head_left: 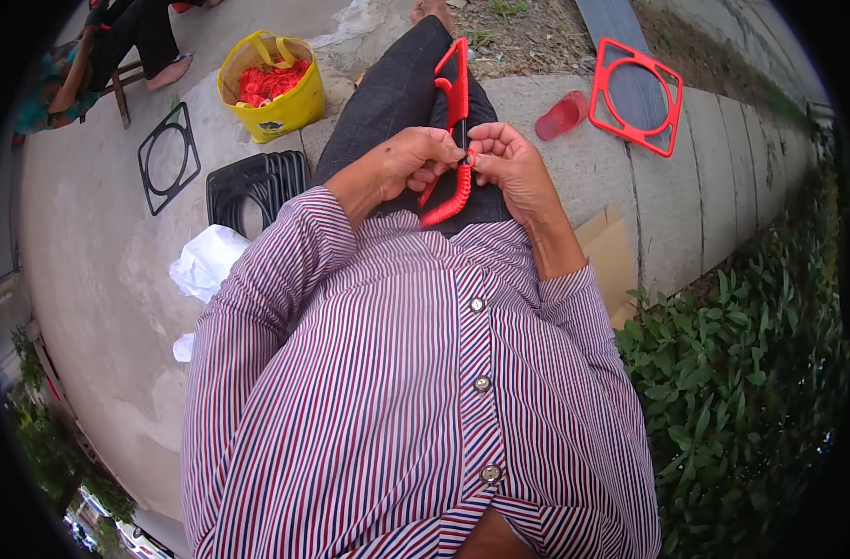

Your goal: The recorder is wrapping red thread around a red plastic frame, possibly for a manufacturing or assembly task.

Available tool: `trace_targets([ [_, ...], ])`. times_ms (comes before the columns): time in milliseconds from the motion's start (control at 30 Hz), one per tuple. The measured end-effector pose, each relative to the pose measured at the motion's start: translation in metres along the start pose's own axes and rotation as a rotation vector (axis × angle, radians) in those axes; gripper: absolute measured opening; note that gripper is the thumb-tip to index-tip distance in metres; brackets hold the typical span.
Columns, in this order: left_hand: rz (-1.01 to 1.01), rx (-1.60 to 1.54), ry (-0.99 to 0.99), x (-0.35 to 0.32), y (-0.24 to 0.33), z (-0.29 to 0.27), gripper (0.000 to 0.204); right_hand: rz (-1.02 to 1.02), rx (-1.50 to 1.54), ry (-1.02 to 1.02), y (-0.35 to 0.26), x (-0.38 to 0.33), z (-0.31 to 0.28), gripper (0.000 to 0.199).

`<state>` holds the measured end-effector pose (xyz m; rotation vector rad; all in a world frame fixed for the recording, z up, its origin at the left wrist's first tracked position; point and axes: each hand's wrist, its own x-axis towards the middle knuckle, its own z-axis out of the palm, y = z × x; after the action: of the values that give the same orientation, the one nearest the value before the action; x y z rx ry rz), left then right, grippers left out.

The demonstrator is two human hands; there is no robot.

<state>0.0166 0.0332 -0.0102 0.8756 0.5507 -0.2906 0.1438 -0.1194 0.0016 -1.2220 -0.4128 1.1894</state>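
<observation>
A square black frame (461, 136), mostly covered in red cord (456, 98), stands on edge over my lap. A short black stretch of its near side shows bare between the red parts. My left hand (414, 158) is closed, its thumb and fingers pinching the frame at that bare stretch. Close beside it my right hand (510, 166) is closed too, with thumb and forefinger pinched on a small loop of red cord at the frame's edge. The fingertips partly hide where the cord meets the frame.
A yellow bag (299, 114) of red cord (268, 84) stands ahead to the left, near stacked black frames (257, 182), a single black frame (190, 138) and white plastic (209, 265). At right lie a red-covered frame (596, 82), a red slipper (562, 116) and cardboard (611, 259). Another person's foot (170, 74) shows.
</observation>
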Motion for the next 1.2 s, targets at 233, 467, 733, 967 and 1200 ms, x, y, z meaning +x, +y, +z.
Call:
trace_targets([
  [233, 0.004, 0.089, 0.088, -0.005, 0.004, 0.009, 0.012, -0.059, -0.05, -0.003, 0.003, -0.002, -0.002, 0.031],
  [467, 0.029, 0.119, 0.145, -0.006, 0.004, 0.012, 0.013, -0.098, -0.172, 0.038, 0.001, -0.005, 0.002, 0.029],
  [733, 0.029, -0.019, 0.116, -0.009, 0.0, 0.014, 0.012, -0.1, -0.121, 0.032, 0.0, -0.005, 0.005, 0.019],
  [967, -0.009, -0.361, -0.049, -0.006, -0.013, 0.011, 0.007, 0.015, 0.311, -0.031, -0.014, -0.02, -0.004, 0.016],
  [1200, -0.007, -0.34, -0.021, -0.001, -0.018, 0.012, 0.007, -0.004, -0.382, 0.223, -0.017, -0.019, -0.007, 0.017],
])
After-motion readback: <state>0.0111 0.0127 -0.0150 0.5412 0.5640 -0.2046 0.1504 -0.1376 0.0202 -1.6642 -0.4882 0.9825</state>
